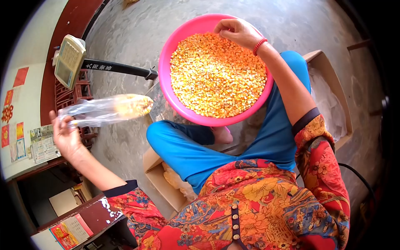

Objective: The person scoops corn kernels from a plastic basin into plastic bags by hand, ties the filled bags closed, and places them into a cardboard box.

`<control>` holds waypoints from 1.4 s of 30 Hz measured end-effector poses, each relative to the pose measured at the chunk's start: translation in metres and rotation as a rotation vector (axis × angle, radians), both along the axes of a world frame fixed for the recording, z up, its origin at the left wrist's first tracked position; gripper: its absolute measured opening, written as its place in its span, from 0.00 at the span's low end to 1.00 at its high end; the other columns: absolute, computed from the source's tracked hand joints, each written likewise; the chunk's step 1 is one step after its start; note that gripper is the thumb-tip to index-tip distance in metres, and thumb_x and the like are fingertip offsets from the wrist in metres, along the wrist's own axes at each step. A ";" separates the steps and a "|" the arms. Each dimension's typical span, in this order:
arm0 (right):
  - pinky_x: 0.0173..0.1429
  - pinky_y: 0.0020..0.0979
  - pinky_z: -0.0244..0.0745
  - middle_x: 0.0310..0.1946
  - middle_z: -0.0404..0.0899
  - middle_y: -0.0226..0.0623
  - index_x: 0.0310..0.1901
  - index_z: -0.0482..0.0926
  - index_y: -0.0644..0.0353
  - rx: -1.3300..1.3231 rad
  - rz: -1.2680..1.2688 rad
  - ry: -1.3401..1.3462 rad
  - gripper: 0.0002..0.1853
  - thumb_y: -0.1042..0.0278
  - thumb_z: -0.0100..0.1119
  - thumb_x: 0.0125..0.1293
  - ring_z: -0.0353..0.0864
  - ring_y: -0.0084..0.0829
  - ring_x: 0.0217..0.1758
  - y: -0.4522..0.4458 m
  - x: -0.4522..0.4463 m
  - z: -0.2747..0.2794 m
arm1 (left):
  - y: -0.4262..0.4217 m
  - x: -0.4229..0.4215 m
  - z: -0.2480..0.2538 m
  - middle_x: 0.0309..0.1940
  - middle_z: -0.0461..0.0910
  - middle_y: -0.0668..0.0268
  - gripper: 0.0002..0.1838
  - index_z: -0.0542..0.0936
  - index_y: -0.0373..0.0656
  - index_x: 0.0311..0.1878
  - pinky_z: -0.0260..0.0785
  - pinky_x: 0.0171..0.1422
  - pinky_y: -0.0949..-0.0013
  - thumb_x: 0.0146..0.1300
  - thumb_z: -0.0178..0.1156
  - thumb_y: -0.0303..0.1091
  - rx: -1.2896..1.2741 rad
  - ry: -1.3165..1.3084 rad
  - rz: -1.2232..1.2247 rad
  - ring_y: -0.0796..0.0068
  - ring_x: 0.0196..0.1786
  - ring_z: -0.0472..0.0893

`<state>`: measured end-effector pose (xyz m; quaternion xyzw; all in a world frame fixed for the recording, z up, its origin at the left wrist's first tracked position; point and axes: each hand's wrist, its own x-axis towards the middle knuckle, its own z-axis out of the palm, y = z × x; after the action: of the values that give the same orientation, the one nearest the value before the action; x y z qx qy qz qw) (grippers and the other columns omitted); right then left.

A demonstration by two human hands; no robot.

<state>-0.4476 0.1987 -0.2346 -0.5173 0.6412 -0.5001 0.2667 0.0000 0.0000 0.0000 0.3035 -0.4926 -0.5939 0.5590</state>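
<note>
My left hand (pixel 67 137), out to the left, grips the open end of a clear plastic bag (pixel 93 111). The bag stretches sideways toward the basin, and yellow corn kernels lie in its far end. Between my knees stands a pink basin (pixel 165 68) with a wide heap of corn kernels (pixel 218 79). Over the basin's far right side hovers my right hand (pixel 241 33), a red beaded bracelet (pixel 259 46) at its wrist. Its fingers are curled together, and whatever they may hold is hidden.
A scale display (pixel 68 60) on a black post (pixel 118 68) stands left of the basin. One cardboard box (pixel 166 183) is beside my left leg. Another box (pixel 331 83), with clear plastic inside, is at my right. A dark cable (pixel 358 175) runs along the right.
</note>
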 end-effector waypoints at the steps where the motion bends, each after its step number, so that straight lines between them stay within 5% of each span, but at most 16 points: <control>1: 0.37 0.24 0.70 0.24 0.77 0.31 0.36 0.78 0.63 -0.029 -0.009 0.022 0.08 0.71 0.54 0.57 0.74 0.19 0.29 -0.002 -0.001 -0.005 | 0.005 -0.010 -0.017 0.40 0.73 0.52 0.16 0.72 0.37 0.52 0.70 0.36 0.74 0.60 0.52 0.19 0.059 -0.020 0.045 0.80 0.22 0.67; 6: 0.38 0.22 0.69 0.26 0.76 0.28 0.37 0.77 0.65 -0.013 0.000 0.068 0.07 0.75 0.52 0.58 0.72 0.16 0.31 -0.004 0.005 -0.005 | -0.015 0.013 -0.117 0.23 0.70 0.70 0.18 0.71 0.43 0.49 0.71 0.32 0.75 0.54 0.56 0.18 0.236 -0.288 0.138 0.83 0.20 0.69; 15: 0.39 0.24 0.71 0.27 0.78 0.31 0.37 0.78 0.64 0.030 -0.010 0.161 0.07 0.73 0.53 0.58 0.74 0.19 0.31 -0.002 0.008 -0.004 | -0.023 0.084 -0.294 0.30 0.75 0.62 0.27 0.67 0.41 0.56 0.72 0.35 0.66 0.51 0.56 0.17 0.610 -0.435 0.256 0.72 0.27 0.76; 19: 0.39 0.27 0.72 0.26 0.79 0.35 0.35 0.79 0.62 0.003 0.008 0.149 0.08 0.72 0.52 0.55 0.77 0.25 0.31 -0.004 0.007 -0.006 | -0.002 0.072 -0.275 0.39 0.75 0.58 0.31 0.65 0.43 0.60 0.69 0.47 0.60 0.50 0.59 0.19 0.639 -0.735 0.251 0.66 0.39 0.78; 22: 0.39 0.22 0.70 0.28 0.77 0.30 0.37 0.77 0.64 0.037 0.031 0.174 0.08 0.73 0.51 0.59 0.73 0.17 0.31 -0.004 0.004 -0.009 | 0.019 0.060 -0.266 0.59 0.63 0.52 0.34 0.63 0.42 0.63 0.59 0.63 0.62 0.50 0.61 0.25 0.071 -1.244 0.431 0.58 0.61 0.65; 23: 0.39 0.22 0.70 0.28 0.77 0.30 0.37 0.77 0.64 0.035 0.033 0.173 0.08 0.73 0.51 0.59 0.73 0.17 0.31 -0.004 0.003 -0.011 | 0.033 0.050 -0.261 0.59 0.63 0.52 0.34 0.63 0.42 0.63 0.59 0.63 0.62 0.50 0.61 0.25 0.072 -1.244 0.434 0.58 0.61 0.65; 25: 0.39 0.22 0.70 0.28 0.77 0.29 0.37 0.77 0.64 0.029 0.031 0.163 0.07 0.74 0.51 0.59 0.73 0.17 0.32 -0.004 0.002 -0.016 | 0.061 0.037 -0.260 0.57 0.67 0.53 0.25 0.69 0.41 0.58 0.59 0.63 0.62 0.54 0.57 0.25 -0.458 -1.349 0.353 0.59 0.59 0.68; 29: 0.39 0.22 0.70 0.28 0.77 0.28 0.37 0.77 0.64 0.064 0.026 0.142 0.07 0.74 0.51 0.59 0.73 0.16 0.32 -0.003 0.001 -0.022 | 0.086 0.033 -0.301 0.54 0.72 0.53 0.17 0.74 0.41 0.52 0.60 0.63 0.63 0.59 0.50 0.28 -0.461 -1.285 0.035 0.59 0.57 0.71; 31: 0.37 0.22 0.69 0.27 0.76 0.28 0.37 0.77 0.64 0.135 0.061 0.179 0.07 0.74 0.51 0.59 0.71 0.16 0.31 -0.002 0.001 -0.021 | 0.090 0.021 -0.288 0.50 0.75 0.54 0.16 0.76 0.40 0.49 0.61 0.62 0.64 0.63 0.43 0.30 -0.232 -1.374 -0.036 0.58 0.56 0.72; 33: 0.36 0.23 0.68 0.25 0.74 0.28 0.37 0.77 0.64 0.112 0.069 0.173 0.07 0.73 0.52 0.58 0.70 0.17 0.30 -0.003 0.004 -0.026 | 0.081 0.015 -0.282 0.49 0.75 0.53 0.18 0.77 0.41 0.49 0.63 0.59 0.64 0.63 0.45 0.39 -0.175 -1.406 -0.077 0.57 0.55 0.73; 36: 0.36 0.23 0.68 0.24 0.74 0.29 0.36 0.77 0.63 0.134 0.076 0.205 0.07 0.73 0.52 0.58 0.71 0.18 0.29 -0.004 0.006 -0.028 | 0.076 -0.015 -0.255 0.41 0.80 0.50 0.27 0.81 0.40 0.43 0.68 0.53 0.63 0.50 0.58 0.54 -0.045 -1.803 -0.244 0.56 0.46 0.79; 42: 0.39 0.33 0.73 0.27 0.80 0.36 0.34 0.79 0.56 0.205 0.132 0.410 0.07 0.70 0.52 0.55 0.79 0.33 0.32 -0.001 0.007 -0.035 | 0.049 -0.034 -0.266 0.40 0.80 0.49 0.28 0.82 0.39 0.40 0.68 0.53 0.63 0.48 0.57 0.56 0.131 -2.112 -0.623 0.54 0.46 0.79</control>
<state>-0.4410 0.1972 -0.2700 -0.6192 0.6941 -0.2983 0.2142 -0.0337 0.0488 -0.2658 0.5499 -0.7449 -0.1757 -0.3345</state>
